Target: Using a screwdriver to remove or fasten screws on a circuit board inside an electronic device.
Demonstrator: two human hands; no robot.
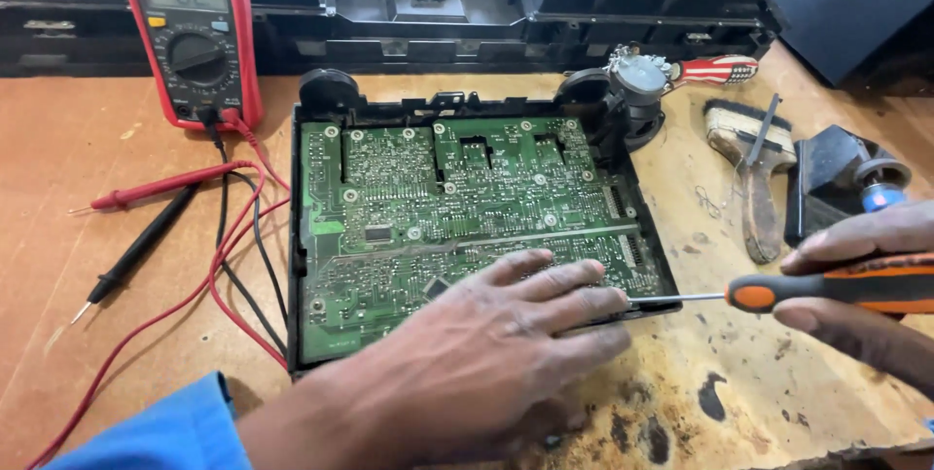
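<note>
A green circuit board [457, 198] lies in a black frame [295, 236] on the wooden bench. My left hand [486, 353] rests flat on the board's near right corner, fingers spread and pointing right. My right hand [861, 295] grips an orange-and-black screwdriver [827, 288]. Its metal shaft points left, and the tip meets the board's right edge beside my left fingertips.
A red multimeter [192, 32] stands at the back left, its red probe [156, 188] and black probe [136, 251] lying on the bench with looped leads. A brush [754, 168], a black block [827, 178] and a small motor part [637, 76] sit at the right. Black casings line the back.
</note>
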